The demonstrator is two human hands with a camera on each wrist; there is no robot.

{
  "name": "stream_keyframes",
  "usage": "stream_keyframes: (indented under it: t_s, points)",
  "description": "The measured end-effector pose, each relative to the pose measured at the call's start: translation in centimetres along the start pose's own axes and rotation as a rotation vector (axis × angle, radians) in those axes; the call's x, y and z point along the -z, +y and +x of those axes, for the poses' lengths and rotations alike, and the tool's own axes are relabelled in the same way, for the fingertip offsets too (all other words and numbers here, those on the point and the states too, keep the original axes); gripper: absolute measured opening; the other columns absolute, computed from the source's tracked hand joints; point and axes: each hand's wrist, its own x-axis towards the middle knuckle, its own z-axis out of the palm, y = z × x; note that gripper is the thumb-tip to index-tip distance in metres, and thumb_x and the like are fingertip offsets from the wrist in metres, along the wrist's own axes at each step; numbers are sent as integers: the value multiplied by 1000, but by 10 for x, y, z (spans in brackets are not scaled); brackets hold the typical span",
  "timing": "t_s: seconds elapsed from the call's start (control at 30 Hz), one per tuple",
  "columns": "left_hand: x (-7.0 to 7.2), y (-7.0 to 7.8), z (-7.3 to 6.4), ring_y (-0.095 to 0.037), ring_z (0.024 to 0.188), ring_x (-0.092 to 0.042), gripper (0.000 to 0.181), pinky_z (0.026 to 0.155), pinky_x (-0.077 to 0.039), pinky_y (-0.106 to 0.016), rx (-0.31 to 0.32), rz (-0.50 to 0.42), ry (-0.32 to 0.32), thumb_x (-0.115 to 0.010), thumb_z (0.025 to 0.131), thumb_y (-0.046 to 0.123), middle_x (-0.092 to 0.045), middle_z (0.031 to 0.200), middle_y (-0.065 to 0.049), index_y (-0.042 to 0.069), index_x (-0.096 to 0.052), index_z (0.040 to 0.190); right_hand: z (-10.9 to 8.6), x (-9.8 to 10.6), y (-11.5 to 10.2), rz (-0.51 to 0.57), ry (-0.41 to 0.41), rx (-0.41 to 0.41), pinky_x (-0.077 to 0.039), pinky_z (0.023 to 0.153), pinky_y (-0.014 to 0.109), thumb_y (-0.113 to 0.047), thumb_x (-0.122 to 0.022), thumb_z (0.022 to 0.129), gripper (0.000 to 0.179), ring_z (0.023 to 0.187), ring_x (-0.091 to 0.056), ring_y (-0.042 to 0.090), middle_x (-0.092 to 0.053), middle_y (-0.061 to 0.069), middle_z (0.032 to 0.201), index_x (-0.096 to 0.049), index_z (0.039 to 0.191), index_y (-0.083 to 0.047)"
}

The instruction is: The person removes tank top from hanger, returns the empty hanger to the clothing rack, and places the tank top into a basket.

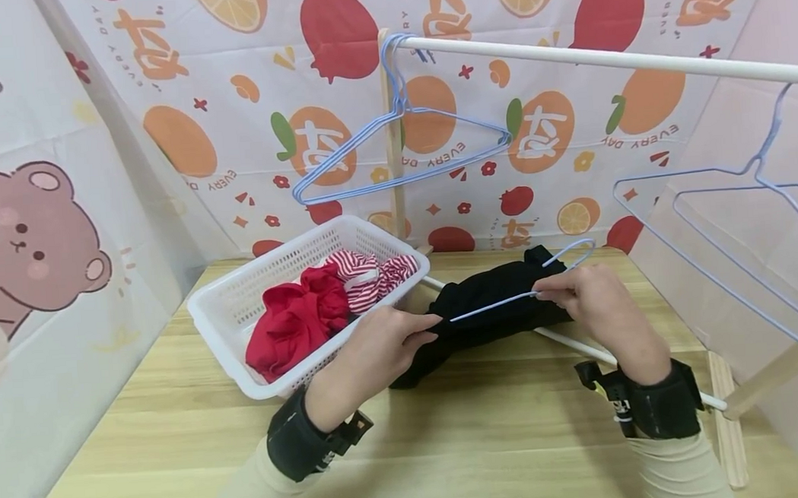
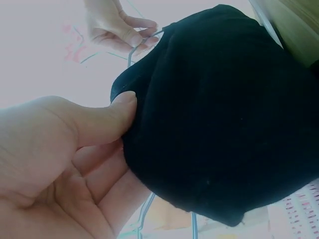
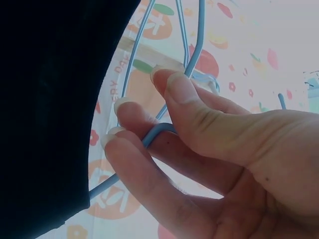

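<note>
A black garment (image 1: 477, 294) is draped between my hands, with one arm of a light blue clothes hanger (image 1: 492, 306) crossing in front of it. My left hand (image 1: 384, 349) pinches the edge of the cloth; in the left wrist view the thumb lies over the black fabric (image 2: 214, 119) and the other fingers are behind it. With thumb and fingertips my right hand (image 1: 597, 301) holds the hanger near the base of its hook. The right wrist view shows the blue wire (image 3: 197, 45) between those fingers, and the hanger's lower end passes behind the dark cloth.
At left stands a white basket (image 1: 223, 351) with a red garment (image 1: 301, 323) and red-and-white striped cloth (image 1: 360, 278). A white rail (image 1: 600, 58) overhead carries several blue hangers (image 1: 345, 157), with more hangers (image 1: 685, 174) at right. The rack's lower bar (image 1: 576, 345) crosses the wooden table (image 1: 452, 451).
</note>
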Motion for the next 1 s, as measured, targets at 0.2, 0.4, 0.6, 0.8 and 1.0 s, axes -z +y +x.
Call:
stream_keyframes:
  t_s: [0.2, 0.4, 0.6, 0.8, 1.0]
  points:
    - [6, 0, 0, -9, 64, -62, 29, 67, -56, -18, 38, -4, 0, -83, 85, 9, -81, 96, -7, 9, -80, 114, 0, 2, 3, 9, 21, 23, -44, 59, 19, 5, -73, 89, 19, 84, -75, 29, -81, 13, 91, -81, 105, -2]
    - [9, 0, 0, -14, 71, -70, 30, 72, -60, -23, 52, -7, -8, -83, 86, 10, -81, 98, -7, 9, -80, 116, -2, 4, 3, 21, 11, -13, -46, 60, 18, 4, -72, 90, 20, 84, -75, 28, -81, 13, 92, -81, 107, -2]
    - [10, -1, 0, -11, 65, -66, 29, 68, -58, -19, 49, -20, 4, -83, 86, 8, -80, 93, -7, 9, -80, 115, -3, 4, 4, 21, 9, -27, -45, 59, 18, 3, -73, 90, 20, 86, -75, 30, -80, 15, 94, -80, 109, -2]
    - [12, -3, -1, -9, 63, -62, 29, 66, -57, -18, 44, -9, 15, -83, 86, 9, -80, 90, -7, 9, -80, 114, -2, 4, 4, 21, 0, -37, -44, 59, 18, 2, -72, 92, 21, 84, -74, 28, -80, 14, 94, -80, 110, -3]
    - [15, -3, -1, -11, 64, -64, 29, 68, -59, -22, 66, -13, 9, -82, 86, 9, -80, 92, -8, 8, -80, 116, -2, 4, 2, 20, 1, -44, -40, 56, 19, 1, -72, 92, 21, 80, -71, 25, -80, 15, 94, -80, 110, -4]
